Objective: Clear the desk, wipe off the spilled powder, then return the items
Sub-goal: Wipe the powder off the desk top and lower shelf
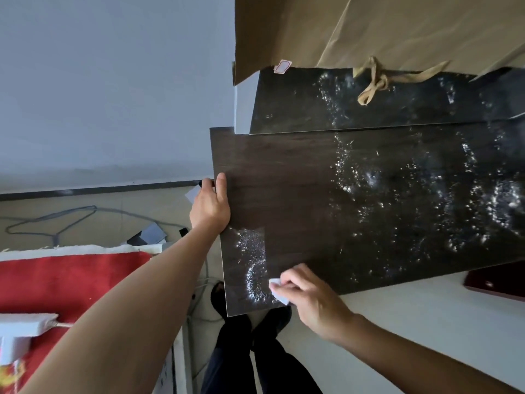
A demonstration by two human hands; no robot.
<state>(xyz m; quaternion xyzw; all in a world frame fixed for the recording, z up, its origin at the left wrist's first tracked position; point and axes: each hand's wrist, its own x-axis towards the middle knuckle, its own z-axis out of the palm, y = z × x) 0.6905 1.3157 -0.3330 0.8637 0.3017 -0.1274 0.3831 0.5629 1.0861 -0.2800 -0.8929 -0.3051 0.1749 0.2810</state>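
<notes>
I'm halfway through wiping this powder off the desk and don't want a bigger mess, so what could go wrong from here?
1. The white wipe in the right hand sits by the desk's near corner; sweeping outward would likely push powder onto the floor and shoes below.
2. The paper bag and its handle rest on powder at the far side; that patch may be missed.

desk: dark brown wood grain, near black at 3 o'clock
powder: white, in speckled arcs and streaks across the desk
cloth: pale white-blue, at 6 o'clock
paper bag: plain tan, with a tan handle, at 12 o'clock
label: white with a red border
rug: bright red with a white fringe, at 8 o'clock
wall: flat grey-blue
trousers: black
</notes>
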